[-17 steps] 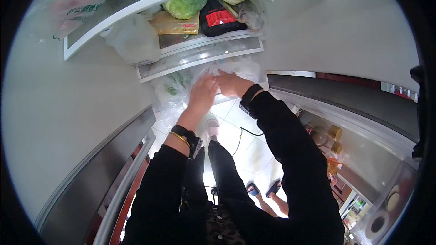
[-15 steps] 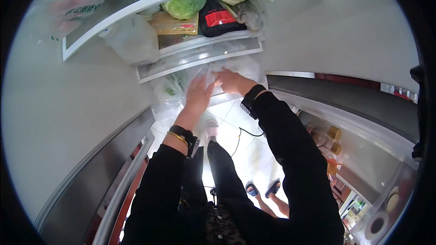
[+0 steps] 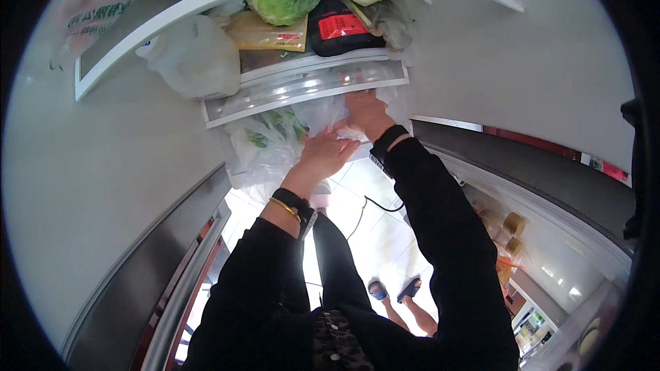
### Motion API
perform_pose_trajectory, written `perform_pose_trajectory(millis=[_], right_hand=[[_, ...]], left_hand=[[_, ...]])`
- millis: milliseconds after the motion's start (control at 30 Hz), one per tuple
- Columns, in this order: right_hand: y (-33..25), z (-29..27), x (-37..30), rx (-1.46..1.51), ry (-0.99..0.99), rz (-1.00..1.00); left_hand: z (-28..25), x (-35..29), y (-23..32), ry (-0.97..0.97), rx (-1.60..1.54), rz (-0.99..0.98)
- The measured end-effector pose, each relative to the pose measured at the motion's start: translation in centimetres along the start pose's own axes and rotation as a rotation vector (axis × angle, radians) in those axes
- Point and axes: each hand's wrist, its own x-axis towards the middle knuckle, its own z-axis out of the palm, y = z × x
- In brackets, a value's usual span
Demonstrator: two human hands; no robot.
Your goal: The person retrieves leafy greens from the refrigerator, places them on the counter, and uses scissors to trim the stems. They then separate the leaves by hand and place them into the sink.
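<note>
Both my hands are inside a pulled-out clear refrigerator drawer (image 3: pixel 237 177) with thin plastic bags in it. My left hand (image 3: pixel 322 159) lies over the drawer's front part, its fingers stretched out and apart, nearest to a clear plastic bag (image 3: pixel 268 151) with green leafy vegetables (image 3: pixel 285 124). My right hand (image 3: pixel 368 113) reaches deeper and further right, against a whitish plastic bag (image 3: pixel 323 113). Its fingertips are partly hidden under the shelf edge and among the bag's folds, so its grip does not show.
Above, a shelf holds a cabbage (image 3: pixel 285 3), a yellowish packet (image 3: pixel 267 33), a black package with a red label (image 3: pixel 344 25) and a whitish translucent jug (image 3: pixel 192 58). Open doors flank me, bottles (image 3: pixel 512 233) in the right one. Another person's sandalled feet (image 3: pixel 410 290) stand behind.
My right hand has moved deeper and slightly right into the drawer. My left hand has shifted right and toward me, uncovering more of the bagged greens. The view has shifted a little.
</note>
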Motion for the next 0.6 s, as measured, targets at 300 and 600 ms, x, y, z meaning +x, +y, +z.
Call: perform_pose_trajectory(millis=[300,600], right_hand=[[3.7,0.9,2.1,-0.426,-0.138,-0.142],[0.2,-1.8,-1.4,-0.098,-0.158,-0.396]], left_hand=[[1.9,-0.6,-1.8,0.378,-0.118,-0.177],[1.2,0.9,-1.0,0.067,-0.160,-0.305]])
